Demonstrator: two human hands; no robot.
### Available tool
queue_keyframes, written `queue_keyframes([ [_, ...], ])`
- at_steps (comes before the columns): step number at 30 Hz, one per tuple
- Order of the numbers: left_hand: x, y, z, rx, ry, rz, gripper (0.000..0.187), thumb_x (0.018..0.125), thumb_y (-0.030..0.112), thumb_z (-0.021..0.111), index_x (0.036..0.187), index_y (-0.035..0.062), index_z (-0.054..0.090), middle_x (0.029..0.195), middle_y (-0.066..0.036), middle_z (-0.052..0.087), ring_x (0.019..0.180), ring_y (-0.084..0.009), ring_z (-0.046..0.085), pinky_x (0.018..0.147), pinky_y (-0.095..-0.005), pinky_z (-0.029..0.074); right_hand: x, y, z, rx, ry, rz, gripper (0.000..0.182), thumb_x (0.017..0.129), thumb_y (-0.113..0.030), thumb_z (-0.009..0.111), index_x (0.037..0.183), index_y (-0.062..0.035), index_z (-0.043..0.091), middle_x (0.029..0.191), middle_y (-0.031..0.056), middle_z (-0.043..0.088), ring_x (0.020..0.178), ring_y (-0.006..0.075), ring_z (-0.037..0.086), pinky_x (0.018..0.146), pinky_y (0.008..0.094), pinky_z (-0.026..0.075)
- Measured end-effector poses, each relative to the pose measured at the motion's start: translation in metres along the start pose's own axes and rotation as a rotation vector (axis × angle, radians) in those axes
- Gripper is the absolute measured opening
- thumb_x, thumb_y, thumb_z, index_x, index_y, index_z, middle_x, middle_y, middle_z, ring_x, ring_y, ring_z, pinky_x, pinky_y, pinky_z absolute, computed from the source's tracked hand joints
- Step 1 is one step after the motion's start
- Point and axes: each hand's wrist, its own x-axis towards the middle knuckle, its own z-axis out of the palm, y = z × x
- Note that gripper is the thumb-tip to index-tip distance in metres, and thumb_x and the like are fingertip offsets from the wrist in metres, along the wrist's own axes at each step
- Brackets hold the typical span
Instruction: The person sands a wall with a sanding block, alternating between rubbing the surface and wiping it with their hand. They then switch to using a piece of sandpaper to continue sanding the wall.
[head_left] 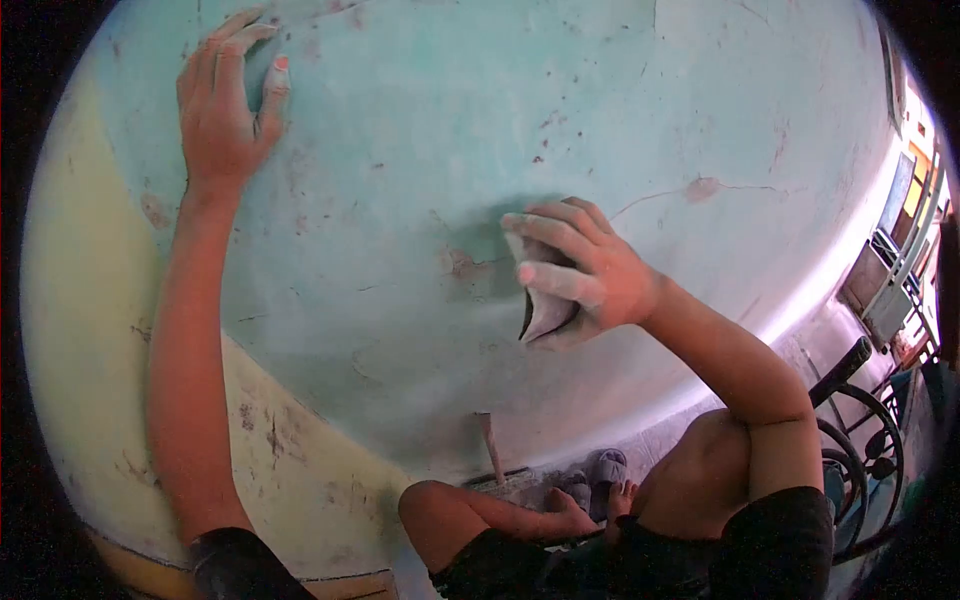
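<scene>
My right hand (605, 265) grips a folded, greyish sheet of sandpaper (548, 312) against the wall, its fingers coated in pale dust. Part of the sheet is hidden under those fingers. The wall (400, 160) is painted light green, with scuffs, cracks and bare patches. One brown worn patch (462, 262) lies just left of the sandpaper. Higher up on the left, my left hand (222, 115) rests on the wall with its thumb apart from the fingers, holding nothing.
A yellowish wall section (290, 430) adjoins at lower left. Below me are a tool with a wooden handle (490, 445), dark slippers (607, 468) and my bent knees. A black metal frame with curved bars (890, 430) stands at right, near a bright opening with stacked items.
</scene>
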Motion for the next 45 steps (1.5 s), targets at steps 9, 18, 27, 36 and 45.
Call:
queue_keyframes([
  [9, -0.003, -0.005, -0.004, 0.079, -0.1, 0.005, 0.03, 0.097, 0.024, 0.059, 0.123, 0.0108, 0.057, 0.136, -0.009, 0.059, 0.124, -0.0285, 0.055, 0.108, -0.0422, 0.038, -0.001, -0.022, 0.024, 0.2, -0.12, -0.045, 0.098, 0.06, -0.047, 0.084, 0.148, -0.0324, 0.045, 0.146, 0.0151, 0.045, 0.125, 0.0353, 0.049, 0.102, 0.0519, 0.038],
  [18, 0.0, -0.003, -0.003, 0.096, -0.095, 0.008, 0.03, 0.097, 0.027, 0.058, 0.122, 0.01, 0.058, 0.134, -0.01, 0.06, 0.121, -0.0288, 0.057, 0.106, -0.0416, 0.04, -0.007, -0.033, 0.032, 0.281, -0.269, -0.045, 0.098, 0.063, -0.051, 0.082, 0.151, -0.0367, 0.04, 0.144, 0.0134, 0.047, 0.124, 0.0328, 0.048, 0.103, 0.0516, 0.037],
  [27, -0.002, -0.005, -0.001, 0.057, -0.057, 0.013, 0.031, 0.095, 0.025, 0.06, 0.123, 0.01, 0.058, 0.134, -0.009, 0.061, 0.121, -0.0283, 0.057, 0.106, -0.0409, 0.039, 0.003, -0.034, 0.029, 0.248, -0.243, -0.06, 0.085, 0.072, -0.046, 0.076, 0.149, -0.035, 0.044, 0.145, 0.0138, 0.047, 0.124, 0.0333, 0.049, 0.103, 0.0491, 0.038],
  [36, 0.002, 0.006, 0.001, 0.063, 0.021, 0.006, 0.027, 0.093, 0.023, 0.054, 0.106, -0.0008, 0.056, 0.116, -0.024, 0.063, 0.109, -0.037, 0.059, 0.099, -0.0475, 0.044, 0.019, -0.028, 0.028, 0.055, -0.024, 0.028, 0.082, 0.068, -0.04, 0.08, 0.144, -0.032, 0.051, 0.143, 0.0154, 0.05, 0.122, 0.0342, 0.052, 0.102, 0.0505, 0.041],
  [45, 0.004, 0.005, 0.0, 0.05, 0.023, 0.034, 0.027, 0.093, 0.023, 0.054, 0.106, -0.0007, 0.056, 0.115, -0.023, 0.062, 0.11, -0.0375, 0.059, 0.099, -0.0481, 0.044, 0.019, -0.026, 0.031, -0.062, -0.005, 0.131, 0.093, 0.059, -0.038, 0.085, 0.145, -0.0319, 0.05, 0.143, 0.0158, 0.048, 0.123, 0.0339, 0.051, 0.103, 0.0523, 0.04],
])
